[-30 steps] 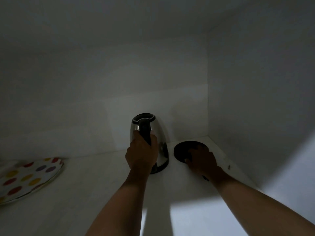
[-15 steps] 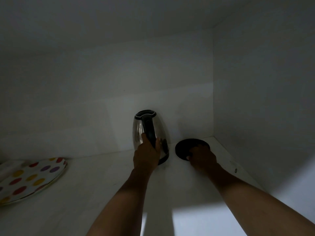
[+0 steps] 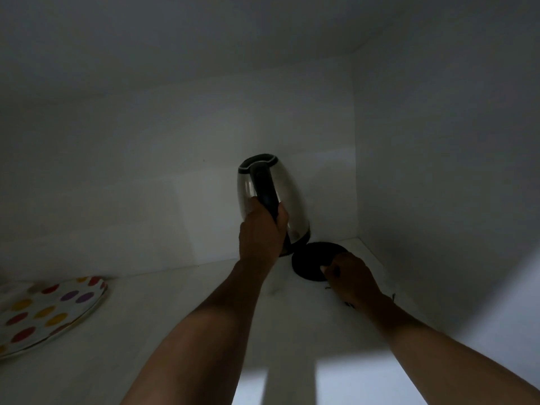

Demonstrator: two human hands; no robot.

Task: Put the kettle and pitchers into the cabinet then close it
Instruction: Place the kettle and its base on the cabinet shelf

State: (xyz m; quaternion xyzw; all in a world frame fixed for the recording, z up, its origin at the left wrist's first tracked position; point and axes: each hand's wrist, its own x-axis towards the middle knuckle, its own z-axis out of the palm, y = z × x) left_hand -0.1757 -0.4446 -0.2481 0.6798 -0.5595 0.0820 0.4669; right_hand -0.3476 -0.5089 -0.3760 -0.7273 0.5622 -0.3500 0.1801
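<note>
my left hand (image 3: 261, 229) is wrapped tight round the black handle of the kettle (image 3: 270, 197), holding it tilted just above the round black base (image 3: 314, 263). my right hand (image 3: 349, 277) pinches that base's near edge on the cabinet shelf (image 3: 175, 331).

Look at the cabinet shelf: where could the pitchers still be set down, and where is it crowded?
Free: the broad middle of the shelf between the spotted plate and the left hand, and the front strip by the arms. Crowded: the back right corner, where the left hand holds the kettle beside the black base under the right hand.
</note>
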